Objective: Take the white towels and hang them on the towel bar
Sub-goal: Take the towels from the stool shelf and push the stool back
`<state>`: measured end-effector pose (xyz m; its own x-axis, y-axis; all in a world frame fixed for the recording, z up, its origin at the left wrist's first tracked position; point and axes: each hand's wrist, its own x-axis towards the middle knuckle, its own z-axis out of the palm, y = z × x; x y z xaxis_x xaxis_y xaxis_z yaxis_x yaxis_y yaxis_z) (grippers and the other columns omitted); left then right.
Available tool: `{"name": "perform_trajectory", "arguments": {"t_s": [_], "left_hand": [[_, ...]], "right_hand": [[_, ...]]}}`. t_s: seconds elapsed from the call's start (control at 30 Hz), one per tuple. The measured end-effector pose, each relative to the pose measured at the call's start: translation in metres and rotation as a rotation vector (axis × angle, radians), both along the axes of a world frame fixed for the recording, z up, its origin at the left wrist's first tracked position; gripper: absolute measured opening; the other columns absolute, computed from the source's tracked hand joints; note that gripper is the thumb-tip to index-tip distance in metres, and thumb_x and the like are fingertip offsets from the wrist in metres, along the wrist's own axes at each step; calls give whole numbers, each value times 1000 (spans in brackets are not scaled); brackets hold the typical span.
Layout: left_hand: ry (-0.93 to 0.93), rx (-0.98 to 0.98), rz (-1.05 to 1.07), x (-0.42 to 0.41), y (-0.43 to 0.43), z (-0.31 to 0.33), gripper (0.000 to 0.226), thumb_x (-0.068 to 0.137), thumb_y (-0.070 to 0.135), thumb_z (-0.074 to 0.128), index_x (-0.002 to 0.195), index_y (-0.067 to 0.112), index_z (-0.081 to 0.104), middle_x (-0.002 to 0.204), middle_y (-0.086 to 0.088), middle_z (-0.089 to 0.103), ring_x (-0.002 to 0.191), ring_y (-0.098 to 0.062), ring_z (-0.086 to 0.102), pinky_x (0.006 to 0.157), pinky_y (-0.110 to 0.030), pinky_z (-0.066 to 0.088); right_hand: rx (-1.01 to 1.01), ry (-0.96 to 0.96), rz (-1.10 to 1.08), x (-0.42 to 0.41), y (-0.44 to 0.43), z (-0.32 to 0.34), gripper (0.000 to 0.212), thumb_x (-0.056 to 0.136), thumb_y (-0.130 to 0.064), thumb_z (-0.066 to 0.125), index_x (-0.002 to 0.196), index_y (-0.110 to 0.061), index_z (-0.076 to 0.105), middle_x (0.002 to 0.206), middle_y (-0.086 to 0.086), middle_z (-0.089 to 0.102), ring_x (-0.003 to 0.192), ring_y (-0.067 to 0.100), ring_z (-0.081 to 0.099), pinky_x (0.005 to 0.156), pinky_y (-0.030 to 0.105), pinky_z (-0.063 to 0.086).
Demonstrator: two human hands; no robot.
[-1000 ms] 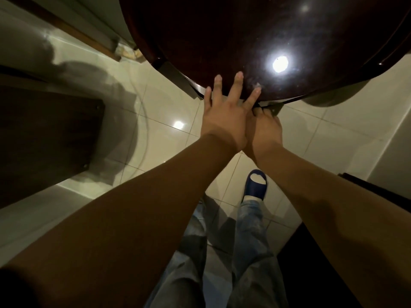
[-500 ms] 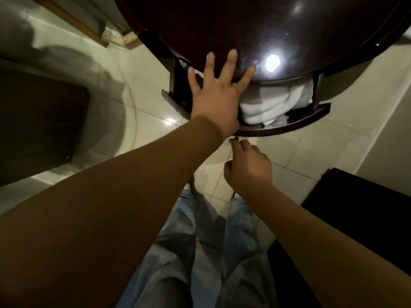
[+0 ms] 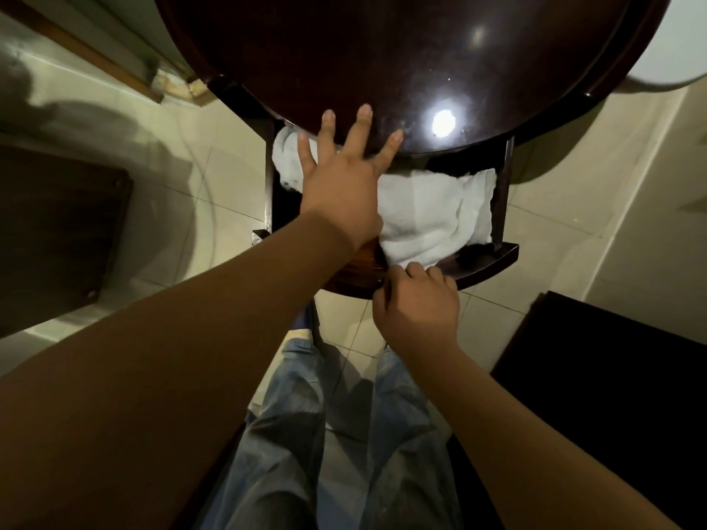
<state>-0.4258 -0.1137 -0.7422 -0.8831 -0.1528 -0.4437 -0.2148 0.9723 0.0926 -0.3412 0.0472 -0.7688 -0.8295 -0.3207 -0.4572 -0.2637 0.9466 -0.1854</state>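
Left hand is flat with fingers splayed, fingertips pressed on the edge of the glossy dark-brown round wooden tabletop, palm over the open drawer; right hand is curled closed around the curved dark wooden drawer front, knuckles up. Folded white cotton towels lie inside the pulled-out drawer beneath the tabletop, one bundle at the right, another part showing left of the left hand. Pale glossy floor tiles and faded blue jeans show below.
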Motion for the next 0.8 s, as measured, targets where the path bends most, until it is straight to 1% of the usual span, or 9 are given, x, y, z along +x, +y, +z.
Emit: {"name": "perform_trajectory", "arguments": {"t_s": [0.1,0.3,0.5,0.53,0.6,0.63,0.67,0.73,0.8], "left_hand": [[7,15,8,-1,-1,-1,104,73,18,66,157,43,10,169,-5,-1,151,-48,-2,120,-66,6],[29,-7,-9,1,-1,-7,103,72,23,67,157,43,12,169,-5,2,151,-49,0,122,-62,4],[58,-50,-52,1,-3,-13,100,74,35,66,158,41,12,169,-8,6,150,-51,5,122,-59,13],[62,-45,-48,2,-4,-14,100,74,35,66,158,41,11,169,-8,5,150,-51,4,122,-59,13],[72,-17,-27,2,-3,-14,98,75,32,64,158,42,11,169,-6,3,151,-48,1,123,-58,12],[70,3,-17,1,-3,-13,97,77,30,62,158,42,10,169,-5,2,152,-47,-1,124,-57,10],[63,20,-12,0,-3,-12,96,78,29,61,158,41,9,169,-5,1,152,-46,-4,124,-57,7],[69,30,-45,5,-7,-12,95,81,27,59,159,37,6,170,-4,-2,152,-46,-9,124,-56,3],[126,44,-162,22,-12,-20,95,80,25,58,160,28,7,170,-7,-2,152,-46,-9,123,-58,11]], "right_hand": [[5,-20,-18,7,-1,1,22,89,-34,54,84,-15,66,77,7,62,77,32,59,79,43,47],[-13,12,6,23,1,1,25,87,-31,52,87,-13,69,83,13,67,81,38,64,97,56,46],[-62,43,-8,33,10,2,18,86,-26,56,82,-13,68,77,11,66,72,36,64,92,52,49],[-57,30,-8,35,11,1,16,85,-25,57,81,-13,67,75,11,65,70,35,63,89,51,51],[-60,-4,5,30,8,3,13,83,-22,59,78,-11,63,69,12,62,62,35,60,76,46,51],[-72,-45,11,24,6,4,11,84,-21,58,81,-11,62,69,12,61,60,35,60,70,43,50],[-92,-112,1,15,3,5,12,88,-22,57,89,-11,61,74,12,62,64,37,62,67,42,49],[-69,-260,-27,-5,-3,5,23,95,-30,52,112,-16,57,92,11,65,80,35,66,66,39,51],[-70,-163,-31,-27,-8,6,38,94,-34,54,129,-18,49,109,11,61,89,35,65,66,39,52]]}}
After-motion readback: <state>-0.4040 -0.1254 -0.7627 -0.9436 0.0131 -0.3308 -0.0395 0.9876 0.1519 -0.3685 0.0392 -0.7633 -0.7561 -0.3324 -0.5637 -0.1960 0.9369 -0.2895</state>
